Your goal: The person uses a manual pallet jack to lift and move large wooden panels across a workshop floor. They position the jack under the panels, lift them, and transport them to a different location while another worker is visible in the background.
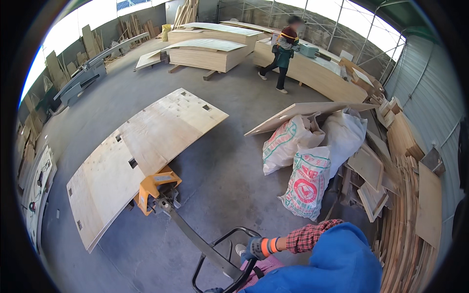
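My right hand (255,248), in a grey-blue work glove with an orange striped cuff, is closed around the right side of the black loop handle (199,268) of a pallet jack. At the lower edge, my gloved left hand (213,290) shows only in part, closed at the bottom of the same loop. A grey steel bar runs from the handle to the yellow body (149,193) of the jack. Beyond it, large plywood sheets (156,129) with several dark rectangular holes lie over the jack, whose forks are hidden underneath.
Stuffed white woven sacks (306,185) stand to the right, against a plywood board (298,115). Timber strips and offcuts (408,219) line the right wall. Plywood stacks (205,58) lie farther back. A person (286,51) walks beside a long stack. A grey machine (88,78) stands far left.
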The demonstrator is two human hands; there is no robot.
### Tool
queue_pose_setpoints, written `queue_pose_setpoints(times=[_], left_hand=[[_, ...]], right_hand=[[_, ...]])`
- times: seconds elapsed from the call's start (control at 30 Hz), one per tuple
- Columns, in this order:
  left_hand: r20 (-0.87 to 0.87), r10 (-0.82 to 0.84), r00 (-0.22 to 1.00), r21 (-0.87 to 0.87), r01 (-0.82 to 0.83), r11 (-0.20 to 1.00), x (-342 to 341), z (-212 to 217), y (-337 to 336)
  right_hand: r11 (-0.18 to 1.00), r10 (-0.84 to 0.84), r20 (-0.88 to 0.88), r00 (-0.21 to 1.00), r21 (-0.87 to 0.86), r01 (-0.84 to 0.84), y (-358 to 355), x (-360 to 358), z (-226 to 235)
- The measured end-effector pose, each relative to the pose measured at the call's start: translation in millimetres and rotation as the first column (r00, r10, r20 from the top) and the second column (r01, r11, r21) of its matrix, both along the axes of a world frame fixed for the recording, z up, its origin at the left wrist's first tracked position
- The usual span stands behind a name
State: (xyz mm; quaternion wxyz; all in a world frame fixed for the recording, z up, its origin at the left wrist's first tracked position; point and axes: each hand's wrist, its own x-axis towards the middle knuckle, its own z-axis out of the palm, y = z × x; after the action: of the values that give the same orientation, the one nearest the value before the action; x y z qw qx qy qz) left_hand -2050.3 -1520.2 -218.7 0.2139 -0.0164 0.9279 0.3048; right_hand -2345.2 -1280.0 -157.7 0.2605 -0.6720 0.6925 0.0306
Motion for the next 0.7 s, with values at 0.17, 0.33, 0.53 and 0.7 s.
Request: queue_pose_setpoints(times=[0.17, 0.33, 0.53, 0.7], left_hand=[[0.191, 0.011, 0.982, 0.035, -0.018, 0.999, 5.0, -54.2, 20.5], [-0.025, 0.036, 0.999, 0.047, -0.035, 0.998, -9.1, 26.6, -5.1], [-0.273, 0.07, 0.959, -0.045, -0.085, 0.995, -48.1, 115.6, -64.8], [0.038, -0.03, 0.999, -0.059, 0.032, 0.998, -14.8, 31.3, 6.1]], right_hand=[[0.971, 0.041, 0.083, 0.996, 0.232, -0.059, 44.9, 32.4, -113.9], [0.999, -0.035, 0.039, 0.999, 0.01, 0.035, 0.6, -3.1, 6.9], [0.995, -0.033, 0.015, 0.999, -0.096, 0.034, -62.4, -51.7, 107.8], [0.996, 0.061, 0.031, 0.998, 0.065, -0.063, -14.6, -13.5, 15.6]])
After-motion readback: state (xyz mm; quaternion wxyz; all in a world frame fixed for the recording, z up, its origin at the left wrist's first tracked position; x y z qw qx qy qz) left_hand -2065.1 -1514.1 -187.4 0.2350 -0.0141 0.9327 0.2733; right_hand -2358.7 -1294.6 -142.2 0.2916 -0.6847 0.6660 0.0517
